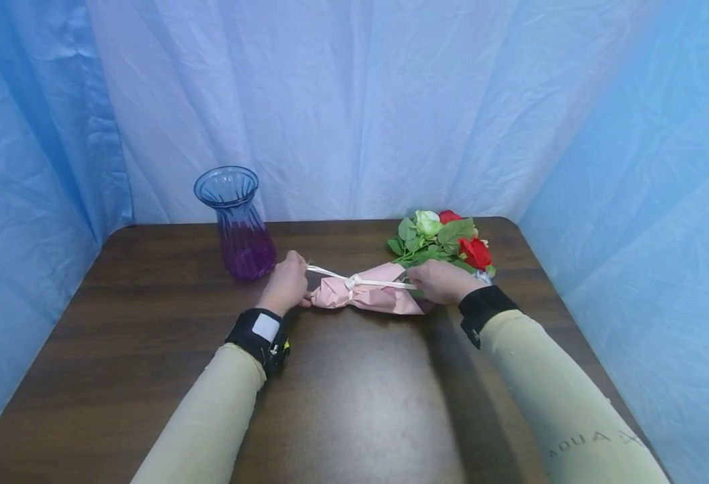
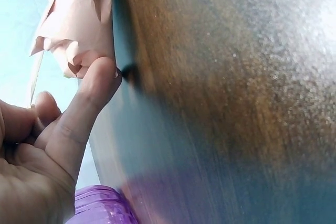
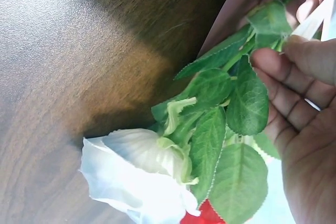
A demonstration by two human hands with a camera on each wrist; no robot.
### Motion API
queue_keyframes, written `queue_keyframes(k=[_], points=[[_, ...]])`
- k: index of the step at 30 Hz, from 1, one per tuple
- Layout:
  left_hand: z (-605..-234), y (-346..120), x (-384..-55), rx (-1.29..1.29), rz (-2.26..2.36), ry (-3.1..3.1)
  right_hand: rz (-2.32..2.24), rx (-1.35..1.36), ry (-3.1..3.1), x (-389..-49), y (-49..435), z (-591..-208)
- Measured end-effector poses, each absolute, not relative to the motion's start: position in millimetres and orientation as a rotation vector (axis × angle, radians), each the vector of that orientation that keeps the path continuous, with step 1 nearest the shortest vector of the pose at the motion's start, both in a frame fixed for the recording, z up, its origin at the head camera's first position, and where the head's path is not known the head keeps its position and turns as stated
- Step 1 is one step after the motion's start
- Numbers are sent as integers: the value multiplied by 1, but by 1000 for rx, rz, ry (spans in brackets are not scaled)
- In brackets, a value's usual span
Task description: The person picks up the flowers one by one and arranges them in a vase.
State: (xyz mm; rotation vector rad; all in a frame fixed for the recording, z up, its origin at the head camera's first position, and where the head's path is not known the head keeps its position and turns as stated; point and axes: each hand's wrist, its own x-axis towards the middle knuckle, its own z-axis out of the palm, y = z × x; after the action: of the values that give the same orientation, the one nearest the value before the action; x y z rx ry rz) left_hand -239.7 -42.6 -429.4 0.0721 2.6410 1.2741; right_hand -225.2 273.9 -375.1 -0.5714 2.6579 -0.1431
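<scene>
A pink paper wrap (image 1: 384, 299) lies across the middle of the table, tied round its narrow part with a white ribbon (image 1: 352, 282). My left hand (image 1: 284, 282) pinches the ribbon's left end. In the left wrist view, one extended digit of that hand touches the gathered end of the paper (image 2: 79, 19). At the wrap's wide mouth, my right hand (image 1: 445, 281) pinches the ribbon's other end, and both ends run taut from the knot. Green leaves (image 3: 210, 93) and a white rose (image 3: 136, 171) stick out of the wrap beside the right fingers.
A blue-to-purple glass vase (image 1: 245, 245) stands just beyond the left hand. Behind the right hand lie a red rose (image 1: 475, 253), another red bloom and a pale rose (image 1: 428, 223) with leaves. Blue curtains (image 1: 342, 107) enclose the brown wooden table (image 1: 167, 323) at the back and sides.
</scene>
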Motion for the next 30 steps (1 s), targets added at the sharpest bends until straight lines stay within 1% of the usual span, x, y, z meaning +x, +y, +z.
queue_keyframes(k=[5, 12, 22, 30], points=[[-432, -44, -240, 9, 1413, 2535, -137, -563, 2655, -225, 276, -374], [-436, -48, -244, -148, 1672, 2339, -105, -574, 2671, -226, 282, -378], [-437, -52, -246, -263, 1851, 2177, -96, -599, 2691, -226, 285, -375], [-434, -54, -246, -289, 1885, 2133, -86, -598, 2711, -226, 289, -375]])
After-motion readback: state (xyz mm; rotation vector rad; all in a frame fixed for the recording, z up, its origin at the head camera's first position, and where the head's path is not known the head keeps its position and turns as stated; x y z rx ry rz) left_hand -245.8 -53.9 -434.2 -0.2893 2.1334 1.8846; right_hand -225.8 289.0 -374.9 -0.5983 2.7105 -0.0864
